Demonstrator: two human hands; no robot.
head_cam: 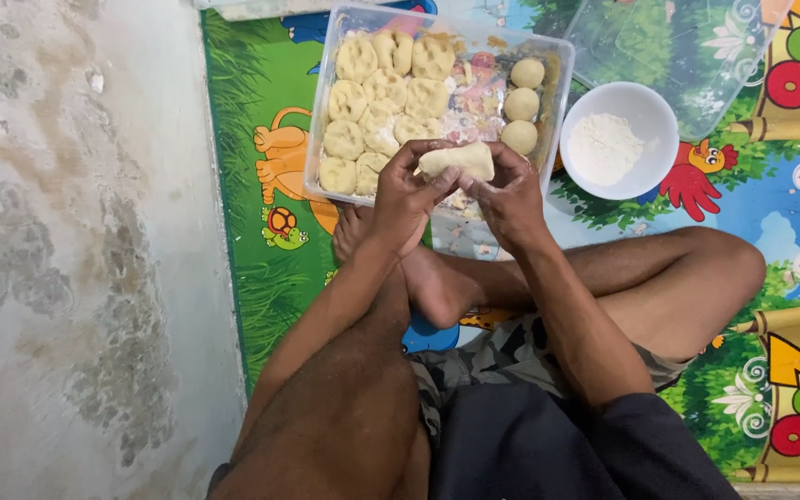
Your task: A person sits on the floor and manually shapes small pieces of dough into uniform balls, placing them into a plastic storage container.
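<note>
Both hands hold one pale lump of dough [458, 160] above the near edge of a clear plastic container [557, 65]. My left hand [404, 193] grips its left end with fingers curled over the top. My right hand [511, 193] pinches its right end. Inside the container lie several flattened, dimpled dough pieces [372, 93] on the left and three round dough balls [521, 104] in a column on the right.
A white bowl of flour [618, 139] stands right of the container. A clear lid [668, 46] lies at the back right. All rest on a colourful cartoon play mat [261, 185]. Stained concrete floor [76, 250] lies to the left. My crossed legs sit below.
</note>
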